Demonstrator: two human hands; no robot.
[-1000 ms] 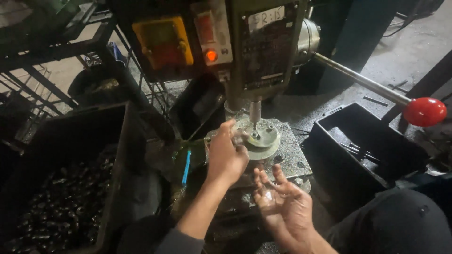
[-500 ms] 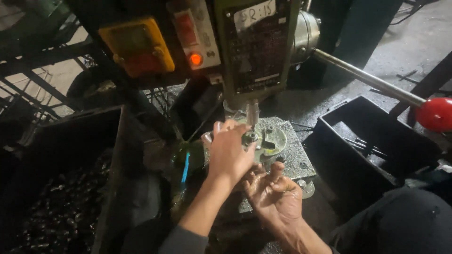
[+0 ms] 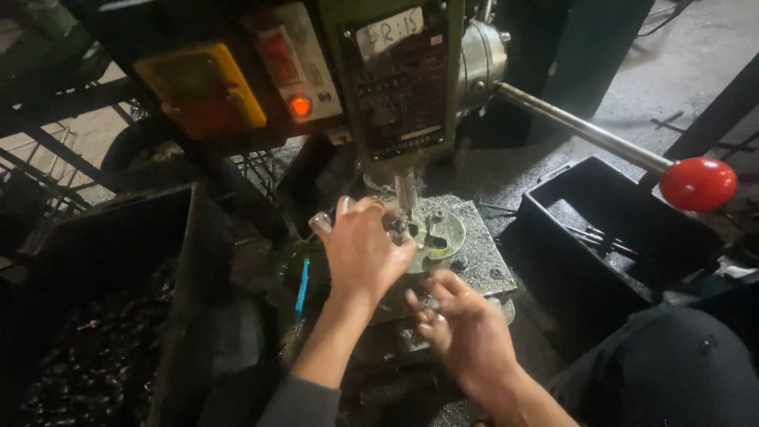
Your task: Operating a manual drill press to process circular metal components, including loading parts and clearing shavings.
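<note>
Fixture disc (image 3: 439,233) under my left grip (image 3: 365,249): stiff, heavy metal, probably oily; take its rim. Left fingers clamped on it, right grip (image 3: 466,332) below, half-curled, empty.

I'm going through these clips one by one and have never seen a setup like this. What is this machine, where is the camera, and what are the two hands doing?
The picture comes from a camera worn on the person's head, looking down at their own two bare hands. The green machine in front is a bench drill press: a spindle points down at a grey metal table. On that table sits a round, pale green fixture with holes in it. The long steel lever ending in a red ball knob is the feed handle; no hand is on it. A round orange light glows on the control panel.

The left hand rests on the fixture just below the spindle; what its fingers pinch is hidden. The right hand is lower, at the table's front edge, fingers curled, seemingly holding nothing. A black bin stands to the right, and a bin of small dark parts to the left.
</note>
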